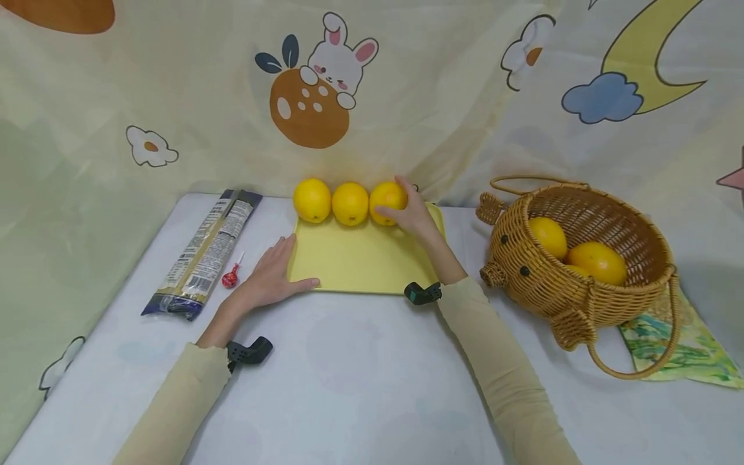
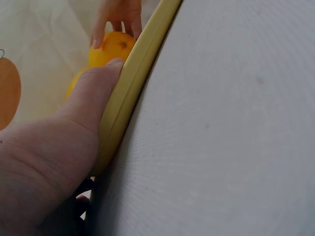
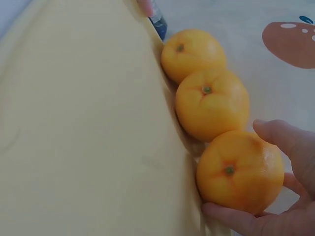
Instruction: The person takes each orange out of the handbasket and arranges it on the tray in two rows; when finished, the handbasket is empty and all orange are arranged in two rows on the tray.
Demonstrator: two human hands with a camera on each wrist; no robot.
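Note:
Three oranges stand in a touching row along the far edge of a yellow tray (image 1: 354, 261): a left orange (image 1: 312, 201), a middle orange (image 1: 350, 204) and a right orange (image 1: 383, 201). My right hand (image 1: 414, 213) holds the right orange, thumb on one side and fingers on the other, as the right wrist view also shows. At the tray's left front corner rests my left hand (image 1: 273, 271), fingers extended along the left side and thumb (image 2: 93, 93) against the front rim. Part of the row is hidden behind that thumb in the left wrist view.
A wicker basket (image 1: 540, 290) with animal features stands at the right, holding several oranges (image 1: 599, 261). Under it lies a green patterned packet (image 1: 692, 342). On the left are a long sealed packet (image 1: 203, 255) and a red-wrapped lollipop (image 1: 230, 278). A printed cloth hangs behind.

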